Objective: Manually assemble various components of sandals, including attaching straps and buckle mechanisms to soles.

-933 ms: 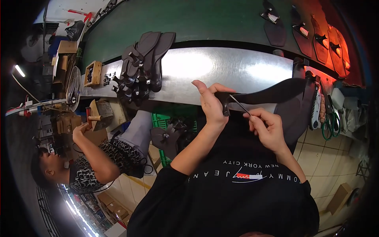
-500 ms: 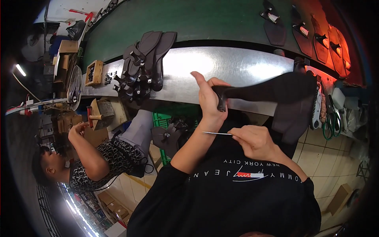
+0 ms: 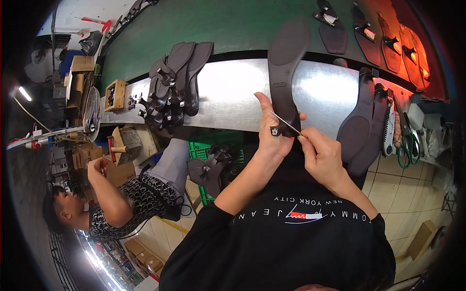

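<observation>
Head camera: a big green belt point(image 3: 233, 29) runs across the top. Just below it is a long, shiny metal bench point(image 3: 233, 89). On the left, another person point(image 3: 138, 199) sits in a black shirt with a pale pattern and gray pants. Left of the middle, a pile of dark sandals point(image 3: 177, 80) lies on the bench. In the middle is one long dark sole point(image 3: 286, 53). Its low end is in the left hand and its wide end reaches up over the bench and the edge of the belt. More dark soles point(image 3: 357, 128) hang over the bench's edge on the right.

The right hand point(image 3: 323, 154) is closed in a pinch, with its thumb and finger on a thin metal stick point(image 3: 285, 122). The left hand point(image 3: 273, 140) is partly curled around the sole, with its thumb poking out and most of its fingers hidden behind. The stick slants across the sole's low end, but I cannot tell if its tip touches anything. By the left palm is a small black strap end point(image 3: 275, 131) with a shiny bit. Scissors with green handles point(image 3: 404, 156) hang at the right.
</observation>
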A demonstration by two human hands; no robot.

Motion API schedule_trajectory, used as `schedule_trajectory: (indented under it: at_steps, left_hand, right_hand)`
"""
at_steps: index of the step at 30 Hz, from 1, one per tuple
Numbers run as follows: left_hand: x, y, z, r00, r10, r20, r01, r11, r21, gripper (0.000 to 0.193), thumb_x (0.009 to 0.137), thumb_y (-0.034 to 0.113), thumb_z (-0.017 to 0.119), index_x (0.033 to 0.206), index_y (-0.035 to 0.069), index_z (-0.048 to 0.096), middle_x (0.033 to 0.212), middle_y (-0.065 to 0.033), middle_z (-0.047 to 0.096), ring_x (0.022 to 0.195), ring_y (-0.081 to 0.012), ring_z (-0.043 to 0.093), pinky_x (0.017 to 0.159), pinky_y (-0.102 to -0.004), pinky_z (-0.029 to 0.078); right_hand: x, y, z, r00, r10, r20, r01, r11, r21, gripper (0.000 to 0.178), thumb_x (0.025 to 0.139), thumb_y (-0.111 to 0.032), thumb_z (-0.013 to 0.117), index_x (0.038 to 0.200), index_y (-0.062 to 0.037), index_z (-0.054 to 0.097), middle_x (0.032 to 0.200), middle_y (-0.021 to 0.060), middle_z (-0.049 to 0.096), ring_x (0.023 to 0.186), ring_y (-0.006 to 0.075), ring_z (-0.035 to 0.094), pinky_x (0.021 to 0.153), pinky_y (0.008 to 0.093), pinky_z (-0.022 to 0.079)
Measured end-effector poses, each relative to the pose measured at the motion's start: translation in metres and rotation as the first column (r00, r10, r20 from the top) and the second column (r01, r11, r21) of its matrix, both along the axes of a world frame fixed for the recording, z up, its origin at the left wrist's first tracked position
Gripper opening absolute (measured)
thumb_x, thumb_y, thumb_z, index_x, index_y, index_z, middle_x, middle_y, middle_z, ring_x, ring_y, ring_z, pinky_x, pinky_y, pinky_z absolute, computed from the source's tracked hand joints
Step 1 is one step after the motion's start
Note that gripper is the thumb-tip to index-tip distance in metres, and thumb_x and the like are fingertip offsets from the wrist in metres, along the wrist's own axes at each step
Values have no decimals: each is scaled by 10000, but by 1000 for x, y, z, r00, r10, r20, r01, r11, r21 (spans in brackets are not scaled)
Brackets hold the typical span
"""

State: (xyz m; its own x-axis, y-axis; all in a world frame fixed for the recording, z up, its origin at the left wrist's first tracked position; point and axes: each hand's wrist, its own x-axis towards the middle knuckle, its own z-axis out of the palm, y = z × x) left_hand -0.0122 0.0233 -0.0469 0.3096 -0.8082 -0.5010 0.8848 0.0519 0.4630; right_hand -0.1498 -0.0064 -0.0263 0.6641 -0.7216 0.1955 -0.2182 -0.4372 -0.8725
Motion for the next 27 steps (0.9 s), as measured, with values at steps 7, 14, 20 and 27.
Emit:
schedule_trajectory:
  at_steps: [7,14,20,27]
  left_hand:
    - [10,-4,5,993,-118,31,114,989,92,637,859,711,396,831,92,541,711,-74,625,610,-205,633,557,-315,529]
    - [6,-6,-3,992,-80,99,76,996,39,600,859,664,473,888,69,547,651,-89,609,526,-206,616,476,-302,512]
    - [15,-8,-17,987,-99,128,93,994,57,643,871,661,459,949,29,551,674,-87,606,569,-185,622,536,-298,523]
    - [8,7,-3,925,-246,290,219,968,121,398,971,424,493,955,37,586,787,-92,645,622,-172,630,542,-280,501]
  right_hand:
    - [-2,0,-6,999,-39,-14,39,999,25,36,882,-50,580,869,-27,556,693,162,584,601,352,591,519,400,445]
    - [-4,4,-7,997,57,52,-64,987,146,25,874,16,552,874,10,576,658,127,571,534,229,574,504,312,422]
    - [-8,17,3,928,319,194,-309,948,-81,21,836,14,579,839,-4,589,664,106,570,526,196,554,515,283,434]
    - [-5,-20,12,983,99,153,-129,972,199,560,730,-46,745,1263,-78,574,713,17,504,549,84,437,491,225,367]
